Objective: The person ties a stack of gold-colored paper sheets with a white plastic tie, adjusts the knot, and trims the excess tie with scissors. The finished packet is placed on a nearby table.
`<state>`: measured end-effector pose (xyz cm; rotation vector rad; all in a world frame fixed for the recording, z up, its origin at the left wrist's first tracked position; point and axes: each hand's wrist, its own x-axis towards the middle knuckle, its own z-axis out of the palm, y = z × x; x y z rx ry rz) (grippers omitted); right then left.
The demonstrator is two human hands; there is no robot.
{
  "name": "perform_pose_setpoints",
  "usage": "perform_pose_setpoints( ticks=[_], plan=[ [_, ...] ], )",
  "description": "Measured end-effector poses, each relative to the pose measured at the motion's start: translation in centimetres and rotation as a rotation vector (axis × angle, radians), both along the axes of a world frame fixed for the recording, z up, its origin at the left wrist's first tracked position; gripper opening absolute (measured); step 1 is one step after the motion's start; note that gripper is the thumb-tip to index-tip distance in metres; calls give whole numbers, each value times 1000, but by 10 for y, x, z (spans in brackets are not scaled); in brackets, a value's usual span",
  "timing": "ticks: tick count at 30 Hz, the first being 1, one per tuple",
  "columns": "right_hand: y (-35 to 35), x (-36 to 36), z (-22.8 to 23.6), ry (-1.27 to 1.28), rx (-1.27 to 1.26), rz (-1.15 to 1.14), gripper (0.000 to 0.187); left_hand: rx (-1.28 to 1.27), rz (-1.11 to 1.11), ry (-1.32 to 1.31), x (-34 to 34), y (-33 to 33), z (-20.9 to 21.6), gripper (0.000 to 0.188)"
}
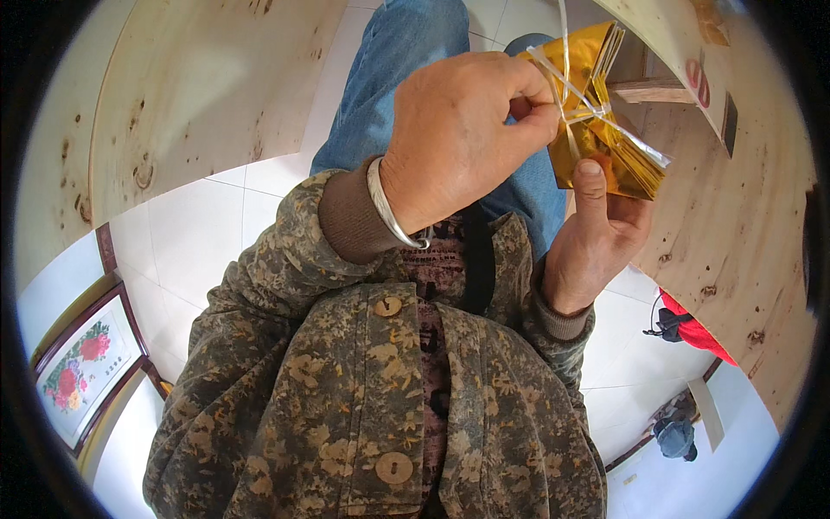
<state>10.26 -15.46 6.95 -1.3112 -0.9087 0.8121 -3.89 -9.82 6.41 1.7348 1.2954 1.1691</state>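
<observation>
A bundle of shiny gold foil sheets (581,151), gathered at the middle, sits in front of me at the upper right. Pale, glossy string (596,111) crosses its waist, and a strand runs up past the top edge of the view. My right hand (601,233) grips the bundle from below, its thumb lying on the front of the foil. At the bundle's left side my left hand (467,134) is closed in a pinch on the string, with thumb and forefinger together. A silver bangle circles the left wrist.
Plywood panels (207,86) stand to my left. On the right is a plywood surface (718,233), with a dark-edged opening behind the bundle. Under its edge hangs something red (696,333) with black cords. A framed flower picture (86,368) is at the lower left.
</observation>
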Motion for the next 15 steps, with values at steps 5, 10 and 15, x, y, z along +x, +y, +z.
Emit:
perform_pose_setpoints(
  ticks=[5,10,15],
  plan=[
    [0,-1,-2,20,6,6,38,189,80,134,0,2,0,11],
    [1,0,-3,89,-7,-34,37,42,99,-49,-1,4,-1,12],
    [0,-3,-2,56,8,-31,38,66,31,-87,1,2,-1,9]
  ],
)
